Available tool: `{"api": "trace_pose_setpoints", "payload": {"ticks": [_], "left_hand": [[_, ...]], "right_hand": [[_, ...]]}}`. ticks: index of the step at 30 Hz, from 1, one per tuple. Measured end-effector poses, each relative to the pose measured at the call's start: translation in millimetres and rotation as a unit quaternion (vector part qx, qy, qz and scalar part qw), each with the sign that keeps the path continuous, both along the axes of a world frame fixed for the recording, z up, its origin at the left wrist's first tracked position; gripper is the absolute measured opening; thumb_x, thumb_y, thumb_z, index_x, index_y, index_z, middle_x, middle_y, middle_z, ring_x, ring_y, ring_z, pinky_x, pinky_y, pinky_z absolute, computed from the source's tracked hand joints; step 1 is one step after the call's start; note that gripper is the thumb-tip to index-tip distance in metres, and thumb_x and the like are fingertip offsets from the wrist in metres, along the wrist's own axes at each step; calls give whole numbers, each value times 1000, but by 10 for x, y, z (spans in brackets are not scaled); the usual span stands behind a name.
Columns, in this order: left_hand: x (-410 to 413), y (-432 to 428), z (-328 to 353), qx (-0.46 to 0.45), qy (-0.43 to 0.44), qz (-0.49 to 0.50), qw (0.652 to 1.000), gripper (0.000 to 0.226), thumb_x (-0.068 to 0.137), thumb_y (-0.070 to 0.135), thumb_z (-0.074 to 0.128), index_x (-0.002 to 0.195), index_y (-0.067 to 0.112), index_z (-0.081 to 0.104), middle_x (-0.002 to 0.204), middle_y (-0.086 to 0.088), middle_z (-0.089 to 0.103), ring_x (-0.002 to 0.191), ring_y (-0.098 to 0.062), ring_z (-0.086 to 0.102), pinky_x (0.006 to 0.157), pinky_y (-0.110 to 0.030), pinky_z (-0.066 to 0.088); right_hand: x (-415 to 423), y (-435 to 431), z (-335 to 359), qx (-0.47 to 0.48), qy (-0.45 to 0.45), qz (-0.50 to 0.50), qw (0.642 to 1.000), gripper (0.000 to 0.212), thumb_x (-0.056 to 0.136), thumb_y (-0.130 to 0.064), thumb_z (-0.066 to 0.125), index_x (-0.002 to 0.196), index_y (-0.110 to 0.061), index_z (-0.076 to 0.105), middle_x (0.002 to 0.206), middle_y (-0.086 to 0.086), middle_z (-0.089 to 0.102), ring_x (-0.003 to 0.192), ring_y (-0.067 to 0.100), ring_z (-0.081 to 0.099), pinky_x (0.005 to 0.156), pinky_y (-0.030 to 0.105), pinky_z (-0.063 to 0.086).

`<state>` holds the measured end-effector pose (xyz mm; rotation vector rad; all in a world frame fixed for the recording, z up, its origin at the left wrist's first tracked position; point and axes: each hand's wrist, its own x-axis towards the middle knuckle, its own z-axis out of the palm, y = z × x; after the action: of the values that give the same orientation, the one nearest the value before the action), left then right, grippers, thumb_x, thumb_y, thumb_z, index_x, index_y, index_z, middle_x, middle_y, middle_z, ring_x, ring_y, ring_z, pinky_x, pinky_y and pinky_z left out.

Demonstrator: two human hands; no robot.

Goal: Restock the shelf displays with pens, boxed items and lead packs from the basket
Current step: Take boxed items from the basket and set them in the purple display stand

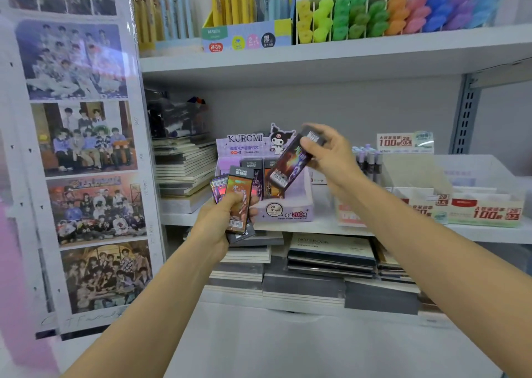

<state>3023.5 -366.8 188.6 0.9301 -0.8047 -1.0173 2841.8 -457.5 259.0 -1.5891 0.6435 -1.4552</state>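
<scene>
The right hand [325, 150] pinches one lead pack [288, 164] by its upper end, thumb on the near face and the other fingers curled over the top edge. The pack is in the air, tilted rather than upright. Its long axis runs from about 1 o'clock, where the fingers hold it, down to about 7 o'clock, where the free end hangs just above the Kuromi display box [285, 210] on the middle shelf [403, 228]. The box therefore lies at roughly 7 o'clock from the gripping fingers. The gap on the right side of its tray sits almost directly under the pack's lower end, beside the standing packs [253, 166] that fill the left and centre. The left hand [221, 219] is at about 8 o'clock from the box, near its front left corner, and its fingers are wrapped round a small stack of lead packs [239, 202] held nearly upright and fanned. The right hand is the nearer one to the open slot. The coming move looks like swinging the pack's axis toward 12 and 6 o'clock and lowering it end-first into that gap. The risk is that the tilted lower corner catches the neighbouring pack.
</scene>
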Motion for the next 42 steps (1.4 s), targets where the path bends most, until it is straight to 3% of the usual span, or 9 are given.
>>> {"api": "trace_pose_setpoints", "payload": {"ticks": [3, 8, 11, 15, 21, 27, 30, 35, 42], "left_hand": [[103, -42, 4, -29, -36, 23, 999, 23, 97, 10, 55, 118, 1, 60, 92, -14, 74, 64, -20, 69, 56, -29, 57], [121, -143, -64, -56, -75, 37, 995, 31, 97, 13, 56, 127, 2, 53, 106, -18, 72, 71, -20, 72, 57, -29, 58], [108, -206, -171, -61, -103, 42, 992, 34, 98, 14, 55, 130, 3, 50, 118, -20, 67, 75, -22, 71, 57, -30, 55], [137, -274, -268, -62, -124, 35, 990, 31, 98, 13, 55, 128, 6, 54, 112, -16, 70, 76, -19, 72, 63, -31, 54], [175, -327, -296, -64, -155, 39, 985, 28, 99, 14, 54, 126, 7, 54, 112, -14, 71, 77, -16, 71, 59, -30, 53], [227, -331, -341, -69, -143, 26, 987, 24, 98, 15, 57, 121, 10, 60, 101, -8, 75, 77, -16, 71, 61, -27, 56], [255, -340, -346, -69, -155, 20, 985, 26, 98, 15, 56, 122, 8, 60, 102, -9, 75, 76, -16, 70, 64, -26, 55], [265, -371, -334, -66, -143, 15, 987, 28, 96, 16, 58, 123, 8, 59, 102, -10, 74, 72, -13, 70, 60, -26, 55], [286, -341, -320, -60, -136, 8, 989, 32, 94, 17, 61, 124, 6, 59, 102, -10, 75, 70, -14, 70, 59, -24, 55]], "right_hand": [[13, -119, 78, -56, 16, -70, 996, 23, 94, -8, 58, 112, -22, 58, 111, 5, 62, 100, 21, 64, 84, 37, 57], [205, -250, -137, -138, 126, -99, 977, 24, 92, -5, 61, 105, -25, 60, 103, 0, 64, 87, 13, 61, 76, 28, 52], [287, -357, -285, -158, 136, -108, 972, 25, 91, -5, 62, 109, -22, 61, 107, 1, 64, 93, 16, 61, 80, 29, 52], [339, -473, -373, -180, 198, -88, 960, 27, 91, -7, 62, 115, -21, 61, 113, 0, 62, 103, 20, 60, 92, 38, 52], [258, -598, -121, -221, 342, -52, 912, 22, 93, -14, 61, 107, -31, 58, 107, 1, 63, 89, 15, 59, 73, 25, 45], [468, -580, -222, -217, 324, -59, 919, 44, 93, -14, 61, 133, -27, 46, 118, 0, 58, 104, 14, 59, 88, 29, 50], [473, -577, -253, -226, 281, -92, 928, 37, 91, -10, 64, 124, -20, 51, 119, 1, 56, 109, 15, 56, 94, 36, 51], [446, -579, -286, -286, 272, -169, 903, 23, 91, -8, 63, 112, -13, 68, 112, 5, 57, 107, 17, 52, 92, 26, 43], [500, -569, -330, -294, 312, -217, 877, 24, 92, -10, 61, 114, -14, 70, 103, 2, 53, 107, 20, 45, 90, 21, 31]]}}
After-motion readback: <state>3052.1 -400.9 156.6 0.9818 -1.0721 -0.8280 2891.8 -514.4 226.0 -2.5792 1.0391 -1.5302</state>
